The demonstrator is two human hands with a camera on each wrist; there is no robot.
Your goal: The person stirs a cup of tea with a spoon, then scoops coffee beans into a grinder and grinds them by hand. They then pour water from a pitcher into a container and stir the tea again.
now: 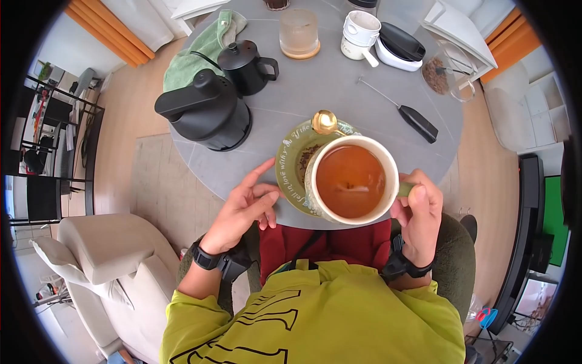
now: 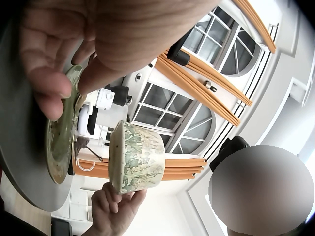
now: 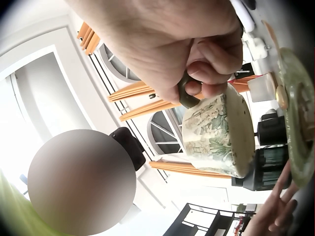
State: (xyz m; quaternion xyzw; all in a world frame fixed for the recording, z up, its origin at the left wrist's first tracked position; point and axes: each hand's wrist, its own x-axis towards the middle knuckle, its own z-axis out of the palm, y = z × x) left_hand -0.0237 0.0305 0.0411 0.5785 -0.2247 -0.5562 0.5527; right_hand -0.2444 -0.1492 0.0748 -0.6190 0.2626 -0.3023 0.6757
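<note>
My right hand [image 1: 419, 203] grips the green handle [image 1: 407, 189] of a wide cup [image 1: 393, 159], full of amber-brown tea [image 1: 351, 179]. In the left wrist view the cup [image 2: 140, 157], with a green plant pattern, is raised above table level and tilted. Below it lies a green saucer [image 1: 285, 159] with white lettering, bearing dark bits and a gold spoon [image 1: 325, 121]. The cup hides part of the saucer in the head view. At the saucer's near left rim is my left hand [image 1: 239, 209], index finger extended and the other fingers loosely bent.
On the round grey table [image 1: 309, 85] stand a black kettle [image 1: 206, 112], a black pot [image 1: 245, 67] and a ribbed glass [image 1: 298, 33] on a coaster. A green towel [image 1: 188, 64] lies behind. White cups [image 1: 360, 33], a milk frother [image 1: 417, 123] and a clear jug [image 1: 438, 76] occupy the right.
</note>
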